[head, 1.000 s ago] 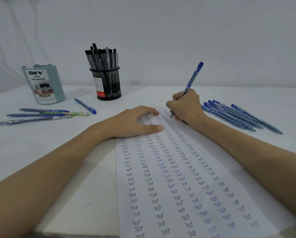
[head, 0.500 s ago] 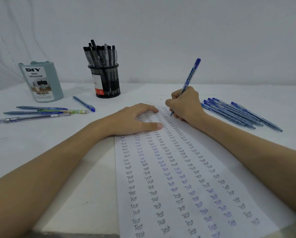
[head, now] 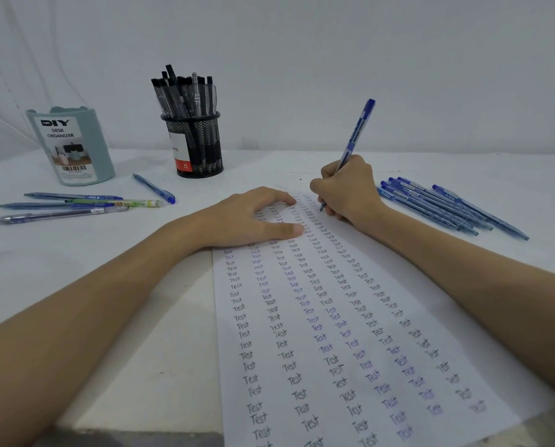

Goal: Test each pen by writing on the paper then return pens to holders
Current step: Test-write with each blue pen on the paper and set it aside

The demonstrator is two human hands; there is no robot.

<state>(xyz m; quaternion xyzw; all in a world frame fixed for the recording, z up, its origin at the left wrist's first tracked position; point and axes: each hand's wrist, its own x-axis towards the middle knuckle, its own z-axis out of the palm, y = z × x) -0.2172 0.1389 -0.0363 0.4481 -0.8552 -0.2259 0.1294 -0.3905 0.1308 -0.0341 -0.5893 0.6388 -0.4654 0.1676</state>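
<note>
- Right hand (head: 347,191) grips a blue pen (head: 356,137) in a writing hold, fingers curled round the lower barrel, with the tip down on the paper (head: 382,317) near the top of the rightmost column of "Test" words.
- Compared with a second ago, this hand and pen keep almost the same pose; the pen stays tilted up and away, and the whole scene sits slightly differently in view, as the camera has shifted a little.
- Left hand (head: 253,217) lies palm down on the upper left part of the sheet, just beside the writing hand, fingers spread and lightly arched with the thumb stretched flat along the paper, holding nothing; it has not moved since the earlier frames.
- The paper is a long white sheet, matte, covered in neat columns of handwritten "Test" in black and blue ink.
- Right of the writing hand lies a fanned row of blue pens (head: 447,204), slim translucent barrels lying close together on the white table (head: 76,269).
- Left of the resting hand lie several loose pens (head: 63,206), blue ones and a pale green one, and a single blue pen (head: 155,189) lies apart.
- Beyond the left hand stands a black mesh holder (head: 195,146), round and wire-woven, packed with black pens.
- Further left stands a smooth teal organizer (head: 98,150) with a printed label.
</note>
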